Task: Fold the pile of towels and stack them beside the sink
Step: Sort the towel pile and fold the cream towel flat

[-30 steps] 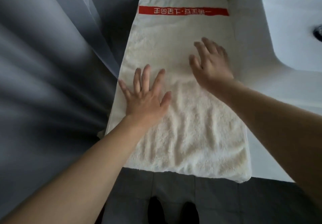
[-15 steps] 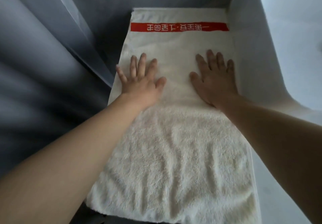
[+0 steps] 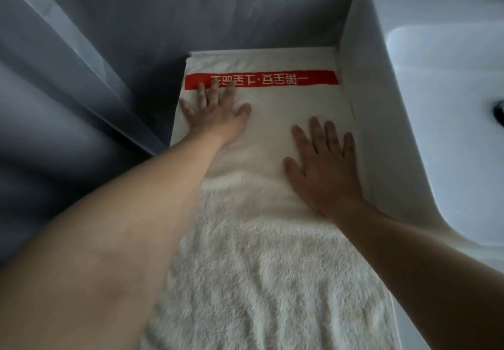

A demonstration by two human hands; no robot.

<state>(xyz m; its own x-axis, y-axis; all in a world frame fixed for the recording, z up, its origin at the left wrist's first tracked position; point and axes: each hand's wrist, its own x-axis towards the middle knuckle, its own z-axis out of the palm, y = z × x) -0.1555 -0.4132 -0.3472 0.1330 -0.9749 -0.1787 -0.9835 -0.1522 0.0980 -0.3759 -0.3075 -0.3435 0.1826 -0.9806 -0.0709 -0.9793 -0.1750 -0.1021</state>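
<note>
towel (image 3: 272, 137) lies flat mid-frame, left of the sink (image 3: 436, 82), long axis running bottom to top. your left hand (image 3: 215, 112) is spread flat, fingertips on the red band (image 3: 286, 79) up top. right hand (image 3: 324, 167) is spread flat lower right. left is nearer the far edge, so i'd lead the fold from there.

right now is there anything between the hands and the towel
Nothing visible. The left hand and the right hand both lie flat on the towel, left fingers reaching its red band.
</note>
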